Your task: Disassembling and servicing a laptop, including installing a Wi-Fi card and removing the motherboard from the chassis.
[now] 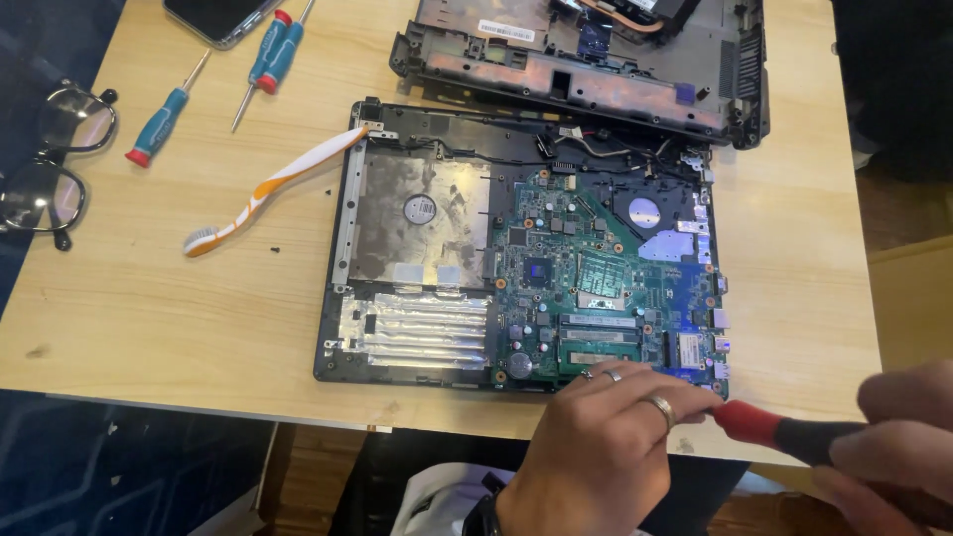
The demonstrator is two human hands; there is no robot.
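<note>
Both hands [596, 447] [898, 437] around screwdriver [784, 429], beside opened laptop [526, 248], toothbrush [268, 189] beyond

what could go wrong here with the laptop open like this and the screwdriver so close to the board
The red-handled screwdriver in the right hand works at the near corner of the bare green circuit board; a slip could gouge it. The left hand rests on the board's edge, so pressure or static may harm parts. The glasses overhang the table edge.

toothbrush [263, 194] | three screwdrivers [164, 117] | glasses [45, 164] | phone [218, 15] | detached laptop cover [596, 60]
</note>
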